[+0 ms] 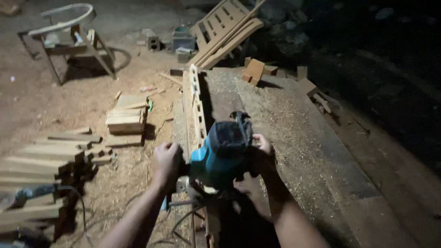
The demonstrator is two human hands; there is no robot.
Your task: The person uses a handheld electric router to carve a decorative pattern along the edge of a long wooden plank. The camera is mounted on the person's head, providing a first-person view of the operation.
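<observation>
On near end of workbench: teal power tool sits on slotted wooden rail. Left hand clamped on left handle, right hand clamped on right. Tool lies between hands, equally near both. Rail's long axis runs near to far, directly beyond tool.

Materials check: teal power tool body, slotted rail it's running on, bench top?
Power tool: looks like moulded plastic, matte teal shell with dark top. Slotted rail: pale raw wood, unfinished, mortise-like cutouts. Bench top: probably rough board, dull, coated in sawdust. Both hands grip the tool.
</observation>
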